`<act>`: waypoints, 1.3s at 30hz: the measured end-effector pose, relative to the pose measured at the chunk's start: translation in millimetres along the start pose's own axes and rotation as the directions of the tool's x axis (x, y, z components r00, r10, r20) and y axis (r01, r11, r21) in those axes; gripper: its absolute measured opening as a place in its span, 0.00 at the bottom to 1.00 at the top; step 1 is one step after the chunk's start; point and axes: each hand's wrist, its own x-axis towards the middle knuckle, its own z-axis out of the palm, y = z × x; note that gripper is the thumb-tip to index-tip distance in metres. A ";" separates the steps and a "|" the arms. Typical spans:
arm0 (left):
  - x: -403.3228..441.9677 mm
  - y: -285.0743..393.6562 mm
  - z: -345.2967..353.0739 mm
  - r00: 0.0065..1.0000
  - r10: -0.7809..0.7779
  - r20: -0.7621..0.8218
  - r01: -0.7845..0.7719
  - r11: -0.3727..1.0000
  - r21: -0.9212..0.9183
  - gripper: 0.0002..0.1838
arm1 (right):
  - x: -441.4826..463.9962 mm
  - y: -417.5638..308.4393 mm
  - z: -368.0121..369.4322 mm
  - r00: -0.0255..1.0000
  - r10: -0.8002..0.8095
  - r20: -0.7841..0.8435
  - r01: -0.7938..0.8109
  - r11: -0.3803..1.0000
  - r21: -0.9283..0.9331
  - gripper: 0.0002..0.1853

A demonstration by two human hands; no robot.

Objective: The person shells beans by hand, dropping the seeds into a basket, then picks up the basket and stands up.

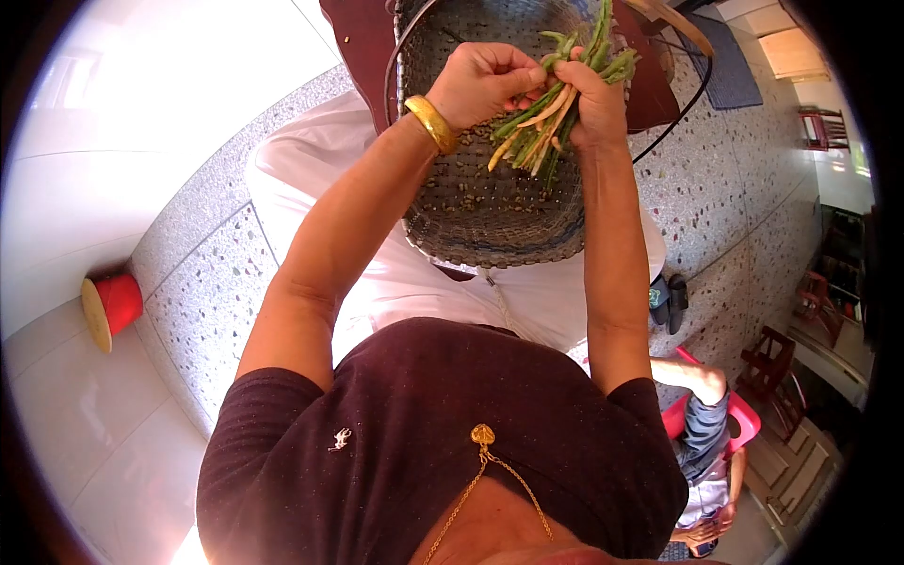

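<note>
Slender green-yellow bean pods (542,130) over dark rectangular woven basket (494,234); red cylinder (119,303) far left, pink plastic chair (745,424) right.

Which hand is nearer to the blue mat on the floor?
Right. The right hand, holding the beans, is on the side toward the blue mat; the left hand is farther off, across the beans.

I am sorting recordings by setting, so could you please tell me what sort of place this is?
Probably a home's living area, though I cannot be certain: it shows a speckled grey tiled floor, a dark-red wooden chair and a flat rectangular blue-grey mat.
</note>
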 end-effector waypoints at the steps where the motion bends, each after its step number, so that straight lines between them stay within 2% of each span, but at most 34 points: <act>1: 0.4 1.4 -0.3 1.000 -0.002 0.018 0.003 0.999 -0.045 0.09 | 0.3 -1.6 -3.1 0.998 0.043 0.047 -0.045 0.998 0.041 0.06; 2: 0.6 1.9 -0.5 0.999 -0.004 0.037 0.007 0.996 -0.089 0.10 | 0.5 -2.5 -4.8 0.992 0.084 0.095 -0.091 0.993 0.080 0.06; 5: 2.9 -3.0 -3.3 0.996 -0.029 0.080 0.037 0.995 -0.094 0.11 | -3.9 -7.8 3.8 0.995 0.082 0.059 -0.087 0.993 0.082 0.05; 8: 3.4 -1.6 -3.0 0.995 -0.069 0.069 0.076 0.991 -0.112 0.12 | -6.8 -11.8 11.5 0.999 -0.035 0.024 0.035 0.999 0.002 0.05; 11: 5.0 -10.8 -5.1 0.994 -0.109 0.016 0.110 0.989 -0.097 0.12 | -0.8 0.1 5.1 0.973 -0.229 -0.028 0.222 0.962 -0.160 0.04; 14: 4.3 -2.9 -1.0 0.982 -0.184 -0.052 0.177 0.978 -0.106 0.13 | -3.8 -0.5 4.6 0.966 -0.258 -0.027 0.236 0.918 -0.319 0.04; 17: 5.6 2.3 2.0 0.968 -0.224 -0.117 0.211 0.971 -0.111 0.12 | -7.8 -3.5 10.2 0.975 -0.218 0.044 0.212 0.855 -0.473 0.03; 20: 7.9 -3.0 -2.4 0.975 -0.196 -0.105 0.195 0.981 -0.026 0.11 | -7.6 -1.2 10.6 0.978 -0.153 0.144 0.208 0.807 -0.552 0.04; 23: 7.3 -5.2 -2.6 0.962 -0.233 -0.140 0.210 0.965 -0.157 0.10 | -4.2 7.3 0.1 0.978 -0.148 0.146 0.203 0.823 -0.530 0.04; 26: 8.0 -6.7 -4.0 0.965 -0.231 -0.127 0.207 0.962 -0.177 0.09 | -6.6 4.0 4.1 0.982 -0.156 0.104 0.187 0.839 -0.511 0.05; 32: 7.8 -5.4 -2.4 0.975 -0.200 -0.101 0.179 0.965 -0.190 0.09 | -8.8 -6.6 8.1 0.995 -0.043 0.092 0.074 0.928 -0.366 0.05; 35: 8.0 -6.7 -4.7 0.977 -0.199 -0.080 0.185 0.970 -0.156 0.09 | -7.5 -5.8 1.1 0.990 -0.046 0.133 0.098 0.906 -0.412 0.06; 39: 7.2 -8.2 -0.4 0.990 -0.116 -0.083 0.110 0.991 -0.072 0.09 | -11.2 -9.0 4.2 0.997 0.001 0.072 0.018 0.967 -0.256 0.06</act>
